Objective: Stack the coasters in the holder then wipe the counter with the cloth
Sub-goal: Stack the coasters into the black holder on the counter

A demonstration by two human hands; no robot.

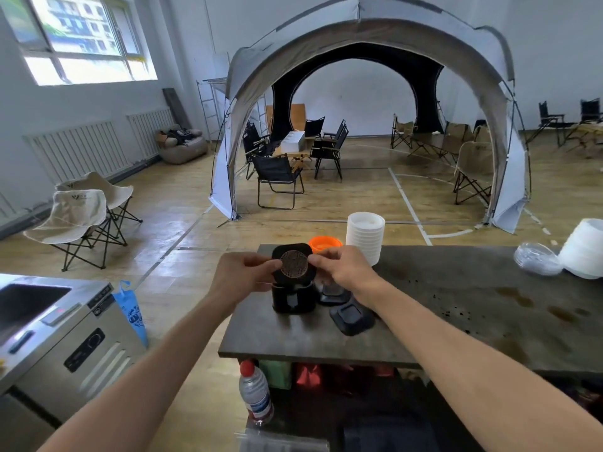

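Head view: I see both hands raised over the near-left part of the desk (pixel 424 308), sharing one coaster.
Coaster in hand: coaster (pixel 294 263), a black rounded square with a patterned round inset, tilted face toward me, directly above the holder (pixel 292 296).
Left hand: left hand (pixel 243 272), fingers (pixel 270 264) pinching the coaster's left edge.
Right hand: right hand (pixel 346 269), fingers (pixel 315 258) pinching its right edge.
Holder: black, upright, open slot on its near face; I cannot tell how many coasters it already holds.
Loose coasters: two more, one (pixel 334 293) just right of the holder under my right wrist, another (pixel 351 316) nearer and tilted.
Handling: I judge the coaster light and stiff, probably smooth-rimmed, so an edge pinch on opposite sides suits it; it looks unlikely to flex. Its corners must line up with the holder's posts or it may jam.
Risk: the holder looks light too and could skid or tip if I press off-centre.
Cloth: I cannot make it out in this view.
Desk surface: dark specks and brownish stains (pixel 522 300) on the right, for wiping later.
Other things: white bowl stack (pixel 365 236) and orange lid (pixel 324 244) at the far edge.
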